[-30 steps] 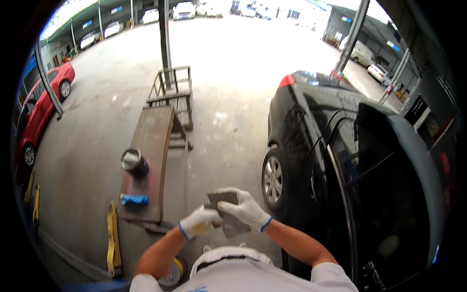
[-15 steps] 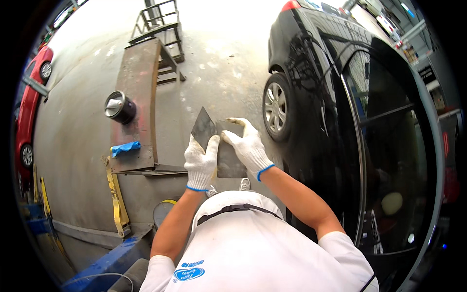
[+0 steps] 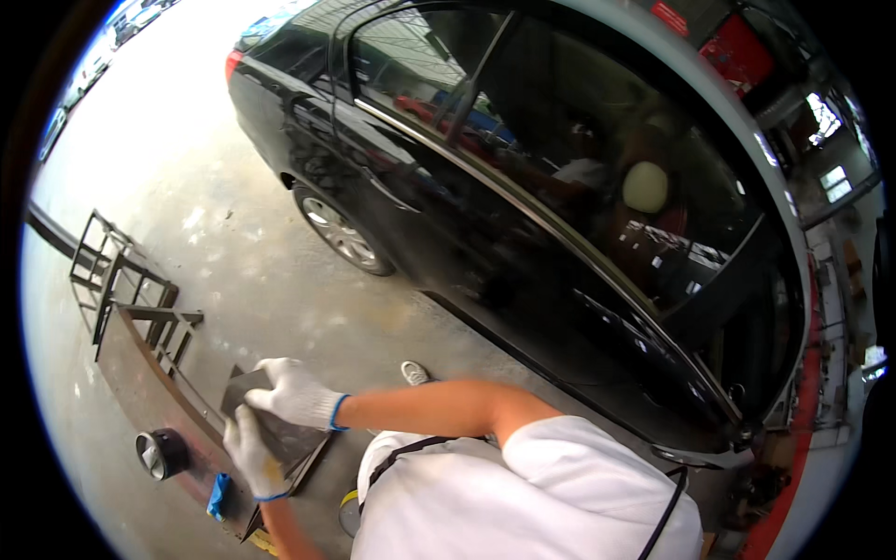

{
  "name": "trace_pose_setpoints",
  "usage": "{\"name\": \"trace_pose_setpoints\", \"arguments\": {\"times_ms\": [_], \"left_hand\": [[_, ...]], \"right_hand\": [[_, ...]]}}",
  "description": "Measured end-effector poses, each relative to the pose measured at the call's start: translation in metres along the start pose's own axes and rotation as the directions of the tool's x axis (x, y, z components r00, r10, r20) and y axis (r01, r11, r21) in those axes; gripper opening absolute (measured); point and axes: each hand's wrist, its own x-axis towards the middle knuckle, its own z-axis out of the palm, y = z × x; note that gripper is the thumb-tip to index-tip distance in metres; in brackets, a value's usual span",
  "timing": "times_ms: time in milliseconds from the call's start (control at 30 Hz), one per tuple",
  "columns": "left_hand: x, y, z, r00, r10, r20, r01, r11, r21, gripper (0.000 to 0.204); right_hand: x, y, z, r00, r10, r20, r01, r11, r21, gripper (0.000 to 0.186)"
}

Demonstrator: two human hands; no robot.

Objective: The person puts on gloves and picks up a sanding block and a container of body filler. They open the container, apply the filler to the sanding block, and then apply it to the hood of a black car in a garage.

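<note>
My left hand (image 3: 250,457), in a white knit glove with a blue cuff, grips a thin dark grey sheet (image 3: 243,386) that looks like sandpaper. On the same sheet's upper part, the thumb and fingers of my right hand (image 3: 297,394) close, in a matching glove. A flat grey rectangular piece (image 3: 297,446) shows beneath the two hands; whether it joins the sheet I cannot tell. Both hands are over the near end of a brown metal bench (image 3: 149,371).
On the bench are a black can (image 3: 161,454) and a crumpled blue piece (image 3: 217,496). A dark metal frame (image 3: 117,266) stands past its far end. A black car (image 3: 448,233) fills the middle and right, its rear wheel (image 3: 341,233) on the stained concrete floor.
My view has swung right toward the car, so the bench and both hands now appear at lower left. The hands have come closer together, and my right fingers have closed on the sheet.
</note>
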Motion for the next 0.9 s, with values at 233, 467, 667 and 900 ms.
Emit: {"name": "trace_pose_setpoints", "arguments": {"times_ms": [233,467,667,900], "left_hand": [[-0.005,0.007,0.011,0.975,-0.025,0.221,-0.063,0.920,0.386,0.050],[-0.017,0.024,0.036,0.959,-0.030,0.282,0.112,0.954,-0.278,0.061],[-0.023,0.049,0.017,0.992,-0.116,-0.045,0.105,0.976,-0.189,0.047],[-0.027,0.043,0.024,0.948,0.102,-0.303,-0.126,0.990,-0.061,0.032]], "right_hand": [[0.003,-0.026,-0.034,0.952,0.158,0.264,-0.230,0.935,0.270,0.030],[0.012,-0.008,-0.035,0.685,0.383,0.620,-0.717,0.203,0.667,0.022],[0.021,-0.037,-0.037,0.775,0.404,0.486,-0.629,0.430,0.647,0.018],[0.008,-0.017,-0.011,0.948,0.220,0.232,-0.268,0.942,0.203,0.022]]}}
